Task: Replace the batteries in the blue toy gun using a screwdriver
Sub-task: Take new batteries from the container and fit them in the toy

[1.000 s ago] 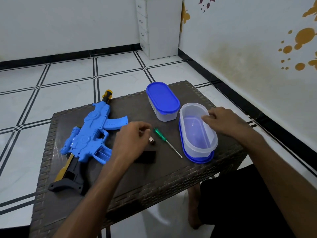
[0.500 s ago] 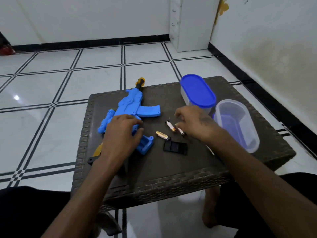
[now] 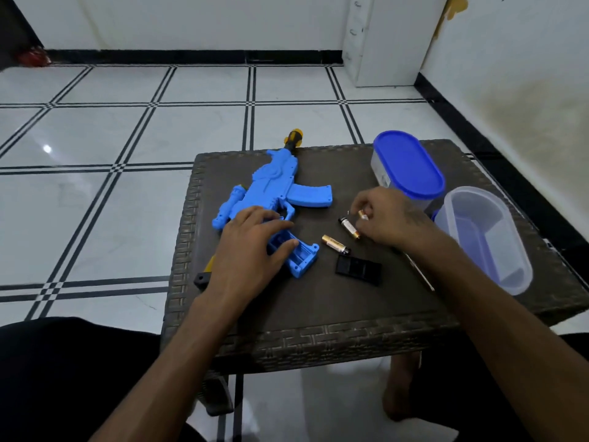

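Observation:
The blue toy gun (image 3: pixel 274 186) lies on the dark wicker table (image 3: pixel 318 314), its muzzle pointing away from me. My left hand (image 3: pixel 251 244) rests flat on the gun's grip, beside the uncovered battery compartment (image 3: pixel 299 256). My right hand (image 3: pixel 385 218) pinches a battery (image 3: pixel 362 214) just above the table. Two more batteries lie loose: one (image 3: pixel 349 228) by my right fingers, the other (image 3: pixel 335 244) nearer the grip. The black compartment cover (image 3: pixel 358 268) lies in front of them. The screwdriver (image 3: pixel 420 274) shows only its shaft under my right forearm.
A closed container with a blue lid (image 3: pixel 408 167) stands at the table's far right. An open clear container (image 3: pixel 487 237) stands at the right edge on its blue lid. A white drawer cabinet (image 3: pixel 385 39) stands in the corner by the wall. The floor is tiled.
The view has shifted a little. My right hand has lifted one battery off the table. My left hand stays on the gun's grip.

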The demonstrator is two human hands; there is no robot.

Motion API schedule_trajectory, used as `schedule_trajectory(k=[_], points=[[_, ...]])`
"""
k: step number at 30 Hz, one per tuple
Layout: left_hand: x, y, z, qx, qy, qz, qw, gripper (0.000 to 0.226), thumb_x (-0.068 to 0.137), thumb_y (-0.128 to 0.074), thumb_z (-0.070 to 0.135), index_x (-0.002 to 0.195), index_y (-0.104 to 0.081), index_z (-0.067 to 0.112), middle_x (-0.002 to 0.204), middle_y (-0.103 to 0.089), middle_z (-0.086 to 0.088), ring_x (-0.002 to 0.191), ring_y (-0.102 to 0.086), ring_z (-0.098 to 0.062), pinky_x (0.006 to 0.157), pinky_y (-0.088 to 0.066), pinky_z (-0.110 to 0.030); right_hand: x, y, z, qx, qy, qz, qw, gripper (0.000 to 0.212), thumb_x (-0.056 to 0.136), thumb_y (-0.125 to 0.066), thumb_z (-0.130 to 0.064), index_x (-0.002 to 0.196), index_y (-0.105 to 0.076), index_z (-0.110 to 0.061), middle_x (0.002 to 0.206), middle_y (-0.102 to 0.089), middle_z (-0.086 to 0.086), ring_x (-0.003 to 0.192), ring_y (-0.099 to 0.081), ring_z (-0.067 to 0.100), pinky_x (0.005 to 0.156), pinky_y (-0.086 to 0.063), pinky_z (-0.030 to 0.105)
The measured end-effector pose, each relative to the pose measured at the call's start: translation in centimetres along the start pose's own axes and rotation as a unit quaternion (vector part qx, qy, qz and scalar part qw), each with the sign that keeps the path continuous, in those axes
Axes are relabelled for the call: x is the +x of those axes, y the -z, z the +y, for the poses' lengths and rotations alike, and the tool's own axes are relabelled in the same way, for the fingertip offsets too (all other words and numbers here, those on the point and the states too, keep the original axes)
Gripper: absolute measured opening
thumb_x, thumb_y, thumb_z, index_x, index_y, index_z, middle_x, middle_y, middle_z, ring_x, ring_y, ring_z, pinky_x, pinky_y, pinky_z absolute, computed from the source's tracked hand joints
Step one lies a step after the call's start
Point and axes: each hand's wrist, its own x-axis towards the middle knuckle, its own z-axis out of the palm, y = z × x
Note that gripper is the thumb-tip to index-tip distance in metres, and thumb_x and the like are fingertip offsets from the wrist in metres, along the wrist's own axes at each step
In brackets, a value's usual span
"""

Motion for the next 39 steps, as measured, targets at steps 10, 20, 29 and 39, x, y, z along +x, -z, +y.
schedule_trajectory(k=[10,20,29,39], points=[[-0.1,-0.2,-0.2,-0.018,0.011,0.001,1.000,0.035,0.088,-0.061,0.044,0.121,-0.065,0.034,0.123,-0.056,0.011,0.120,-0.044,-0.016,0.104,-0.034,-0.035,0.9,-1.4,-1.3,-0.004,-0.005,-0.025,1.000,0.024,0.082,-0.074,-0.020,0.086,-0.052,-0.028,0.097,-0.059,-0.002,0.086,-0.056,0.016,0.056,-0.038,0.025],[-0.1,-0.4,-0.2,-0.013,0.013,-0.003,1.000,0.036,0.089,-0.060,0.043,0.124,-0.063,0.034,0.126,-0.054,0.009,0.121,-0.042,-0.016,0.105,-0.034,-0.036,-0.2,0.4,-2.4,-0.040,0.103,-0.085,0.990,0.034,0.080,-0.077,-0.023,0.113,-0.065,-0.023,0.111,-0.057,-0.006,0.098,-0.055,0.012,0.075,-0.046,0.025],[-0.2,-0.4,0.0,-0.005,0.014,-0.009,1.000,0.037,0.090,-0.059,0.042,0.125,-0.062,0.032,0.127,-0.054,0.008,0.121,-0.042,-0.017,0.104,-0.033,-0.035,-0.8,-1.3,-3.8,-0.098,0.113,-0.081,0.985,0.015,0.085,-0.066,-0.010,0.086,-0.054,-0.019,0.090,-0.059,0.001,0.077,-0.056,0.016,0.059,-0.042,0.027],[-0.2,-0.1,0.1,-0.003,0.011,-0.007,1.000,0.035,0.090,-0.060,0.040,0.123,-0.064,0.032,0.126,-0.055,0.009,0.119,-0.044,-0.017,0.102,-0.035,-0.034,-3.0,2.4,-1.9,0.046,0.084,-0.003,0.995,0.020,0.077,-0.072,-0.008,0.086,-0.060,-0.021,0.080,-0.060,-0.009,0.073,-0.060,0.009,0.057,-0.044,0.023]])
